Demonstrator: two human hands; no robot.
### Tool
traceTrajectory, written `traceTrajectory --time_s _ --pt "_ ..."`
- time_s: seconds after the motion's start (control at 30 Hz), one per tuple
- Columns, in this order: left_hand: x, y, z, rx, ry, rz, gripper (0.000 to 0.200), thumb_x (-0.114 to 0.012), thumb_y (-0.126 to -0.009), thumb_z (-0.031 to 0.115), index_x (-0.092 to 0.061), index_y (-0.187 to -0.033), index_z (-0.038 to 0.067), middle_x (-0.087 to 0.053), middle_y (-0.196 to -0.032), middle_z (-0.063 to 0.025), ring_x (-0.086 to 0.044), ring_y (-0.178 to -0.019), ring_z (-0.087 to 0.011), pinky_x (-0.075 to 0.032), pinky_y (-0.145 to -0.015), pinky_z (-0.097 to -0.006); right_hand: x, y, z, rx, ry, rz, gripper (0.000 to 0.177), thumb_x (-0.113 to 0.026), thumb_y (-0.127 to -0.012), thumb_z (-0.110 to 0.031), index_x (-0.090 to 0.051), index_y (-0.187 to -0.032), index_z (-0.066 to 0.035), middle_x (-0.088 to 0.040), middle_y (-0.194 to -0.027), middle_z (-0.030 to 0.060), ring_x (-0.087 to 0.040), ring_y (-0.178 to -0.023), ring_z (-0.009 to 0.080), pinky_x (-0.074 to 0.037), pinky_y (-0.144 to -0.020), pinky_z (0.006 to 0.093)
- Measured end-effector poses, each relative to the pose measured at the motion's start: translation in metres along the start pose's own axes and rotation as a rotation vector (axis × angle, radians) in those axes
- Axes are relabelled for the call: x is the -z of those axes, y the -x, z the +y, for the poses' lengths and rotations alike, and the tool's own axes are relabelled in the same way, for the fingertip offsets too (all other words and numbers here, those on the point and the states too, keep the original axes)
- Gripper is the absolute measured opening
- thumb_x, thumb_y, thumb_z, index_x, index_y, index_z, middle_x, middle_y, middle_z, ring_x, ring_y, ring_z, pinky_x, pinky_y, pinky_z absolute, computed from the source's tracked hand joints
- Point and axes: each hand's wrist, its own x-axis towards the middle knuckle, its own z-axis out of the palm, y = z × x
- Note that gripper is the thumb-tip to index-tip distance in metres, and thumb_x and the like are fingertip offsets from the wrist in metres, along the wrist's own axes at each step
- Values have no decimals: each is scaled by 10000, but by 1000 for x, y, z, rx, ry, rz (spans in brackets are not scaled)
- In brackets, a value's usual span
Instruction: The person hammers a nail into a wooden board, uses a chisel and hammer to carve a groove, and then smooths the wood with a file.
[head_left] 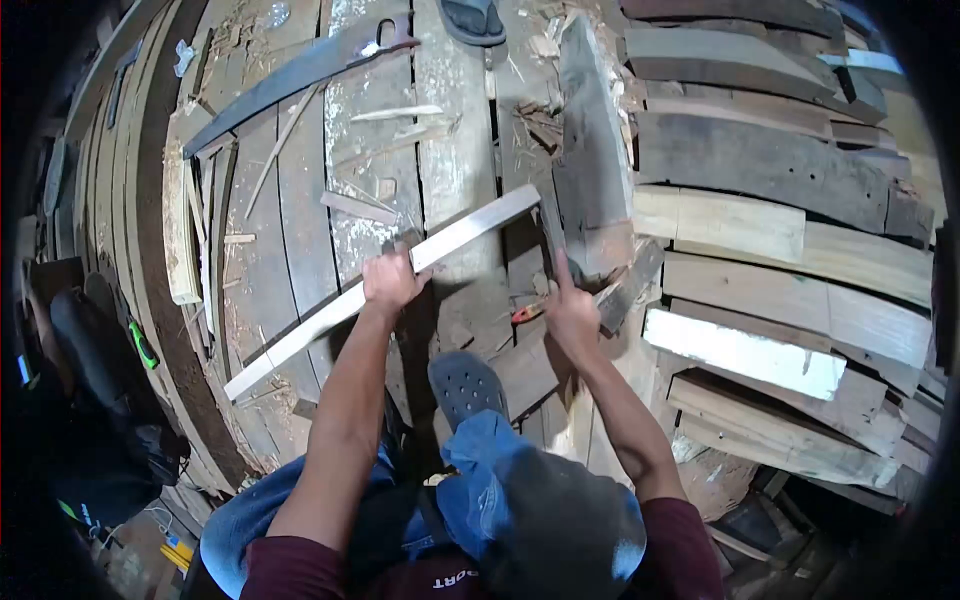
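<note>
My left hand (393, 280) is closed around the middle of a long pale wooden strip (465, 229), which slants from lower left to upper right. My right hand (573, 318) is closed on a thin dark tool (547, 235), the index finger stretched along it. That tool stands close by the strip's upper right end; its kind I cannot tell. Just left of the right hand is a small red-orange object (528, 312). A thick grey timber block (597, 150) lies beyond the right hand. Short wood offcuts (358, 207) rest on the planks near the left hand.
A handsaw (300, 80) lies at the upper left of the plank floor (455, 110). Several timbers (750, 160) are stacked along the right. At the top is a dark sandal (472, 20). A bright green tool (143, 345) sits at the left, near dark bags.
</note>
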Motion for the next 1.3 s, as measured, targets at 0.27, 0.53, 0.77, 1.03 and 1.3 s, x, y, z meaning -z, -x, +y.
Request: traceTrajectory --time_s 0.27,0.53,0.77,1.03,1.3 --pt "20 -2 5 36 -57 -120 663 -660 -752 601 -587 -1096 39 -696 -843 -185 -686 -773 -347 -530 -702 -459 40 4 -19 41 -182 154 630 -498 -959 -249 -217 -1485 -47 -605 -673 268 -601 -582 441 -480 -555 501" --pt "33 22 -22 4 17 -167 826 -585 -707 762 -544 -1139 59 -678 -934 -213 -661 -849 -375 -516 -756 -470 7 20 -44 -33 -425 127 438 -568 -913 -337 -567 -1094 62 -642 -844 283 -626 -800 471 -493 -699 510" --pt "10 94 -75 0 -35 73 690 -755 -652 574 -540 -1110 104 -671 -944 -127 -671 -855 -317 -518 -734 -472 -42 19 -47 6 -365 196 408 -557 -923 -383 -571 -969 22 -618 -798 269 -605 -786 471 -475 -690 514" --pt "-12 96 -110 22 -102 -13 572 -658 -787 527 -494 -1102 78 -667 -929 -153 -676 -789 -342 -517 -652 -498 -25 26 -71 68 -377 189 514 -530 -920 -440 -573 -1071 49 -626 -950 307 -597 -913 489 -475 -809 525" --pt "-38 76 -54 -76 -27 116 486 -601 -841 449 -512 -1096 45 -666 -871 -180 -683 -718 -350 -541 -628 -480 -50 27 -74 96 -250 89 465 -496 -930 -440 -618 -913 8 -631 -757 301 -619 -750 498 -494 -686 557"
